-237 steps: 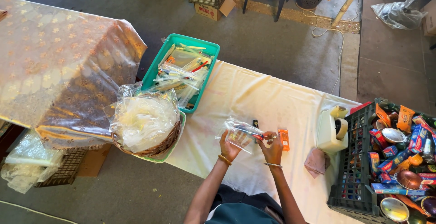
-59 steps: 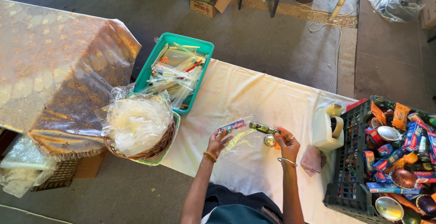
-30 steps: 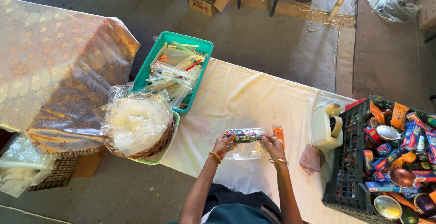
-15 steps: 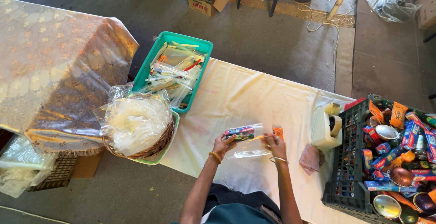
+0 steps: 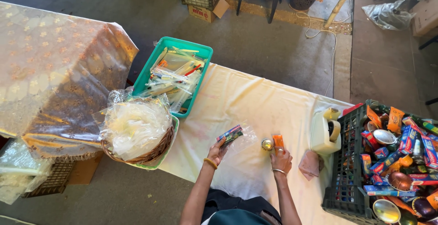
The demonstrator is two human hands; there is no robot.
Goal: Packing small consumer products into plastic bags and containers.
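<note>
My left hand [image 5: 217,149] grips a clear plastic bag [image 5: 242,139] with a small colourful box [image 5: 230,133] inside it, held just above the table with the pale yellow cloth [image 5: 242,97]. My right hand [image 5: 281,158] rests on the cloth to the right, its fingers at a small round metal bowl [image 5: 267,144] and a small orange packet [image 5: 278,141]. Whether it grips either one I cannot tell.
A teal bin [image 5: 150,70] of bagged packets stands at the table's left end, next to a wicker basket [image 5: 157,149] of clear bags. A cream tape dispenser [image 5: 325,131] and a dark crate [image 5: 346,179] of boxes, packets and metal bowls sit on the right. A pink cloth [image 5: 309,164] lies near the dispenser.
My hands have separated. The left keeps the bagged box and has shifted slightly left; the right has let go of the bag and dropped to the metal bowl and orange packet.
</note>
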